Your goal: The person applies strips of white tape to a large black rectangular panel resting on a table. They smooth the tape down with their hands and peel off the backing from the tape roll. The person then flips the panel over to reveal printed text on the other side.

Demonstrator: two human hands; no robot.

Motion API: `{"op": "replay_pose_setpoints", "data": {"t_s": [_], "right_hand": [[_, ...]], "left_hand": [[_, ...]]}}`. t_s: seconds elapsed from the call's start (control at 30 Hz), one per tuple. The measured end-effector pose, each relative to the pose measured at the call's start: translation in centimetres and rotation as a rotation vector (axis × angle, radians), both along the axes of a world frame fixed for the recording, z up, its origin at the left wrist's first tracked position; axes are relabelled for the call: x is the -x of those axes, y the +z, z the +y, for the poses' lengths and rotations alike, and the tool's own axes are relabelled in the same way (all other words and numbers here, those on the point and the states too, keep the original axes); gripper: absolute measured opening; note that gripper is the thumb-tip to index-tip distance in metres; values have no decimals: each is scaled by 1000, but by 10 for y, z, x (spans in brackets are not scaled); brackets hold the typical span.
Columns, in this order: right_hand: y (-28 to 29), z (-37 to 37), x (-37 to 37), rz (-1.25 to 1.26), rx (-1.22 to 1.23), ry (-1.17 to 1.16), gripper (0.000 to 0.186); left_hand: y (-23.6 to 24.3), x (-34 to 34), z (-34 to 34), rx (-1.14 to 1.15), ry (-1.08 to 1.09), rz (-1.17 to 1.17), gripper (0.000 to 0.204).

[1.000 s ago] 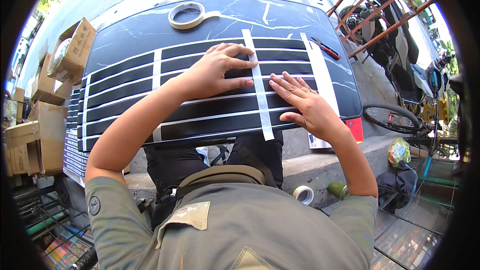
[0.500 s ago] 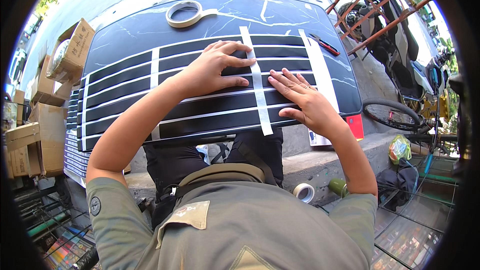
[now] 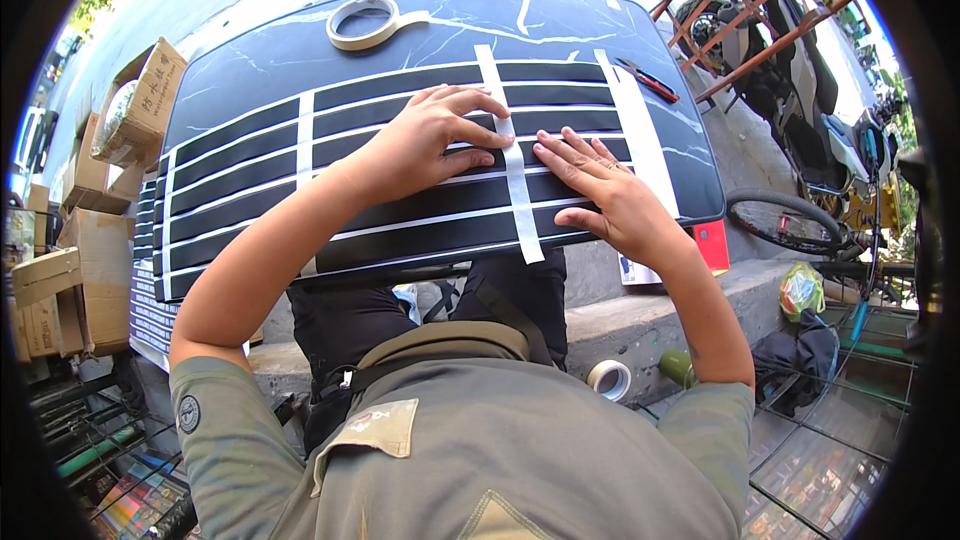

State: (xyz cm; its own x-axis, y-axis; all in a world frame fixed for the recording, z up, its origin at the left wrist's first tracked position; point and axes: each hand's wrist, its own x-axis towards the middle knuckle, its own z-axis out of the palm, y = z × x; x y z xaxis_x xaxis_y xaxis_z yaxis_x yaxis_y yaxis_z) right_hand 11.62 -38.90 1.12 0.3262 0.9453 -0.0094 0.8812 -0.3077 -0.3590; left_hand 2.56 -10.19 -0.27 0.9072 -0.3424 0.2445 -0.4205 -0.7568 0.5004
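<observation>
Left head-worn fisheye, looking down and forward over the wearer's chest (image 3: 470, 440), wide view, tabletop (image 3: 480, 15) near

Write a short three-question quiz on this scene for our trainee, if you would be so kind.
1. True or false: the tape roll on the table lies beyond the right hand.
2. What does the left hand touch: (a) the tape roll; (b) a white strip; (c) a cardboard box?
3. Fill in: the slim tool on the table is black and ____.

Key: 1 true; 2 b; 3 red.
</observation>
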Motion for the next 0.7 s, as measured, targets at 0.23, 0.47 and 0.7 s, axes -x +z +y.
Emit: {"op": "replay_pose_setpoints", "data": {"t_s": [0.23,0.47,0.7], "right_hand": [[0,0,1,2,6,-9,86],[0,-1,2,10,13,-23,88],[-2,-1,2,-37,9,-16,87]], "left_hand": [[-3,4,-2,51,36,32,33],[-5,4,-1,51,25,38,35],[-5,3,-1,38,44,28,35]]}}
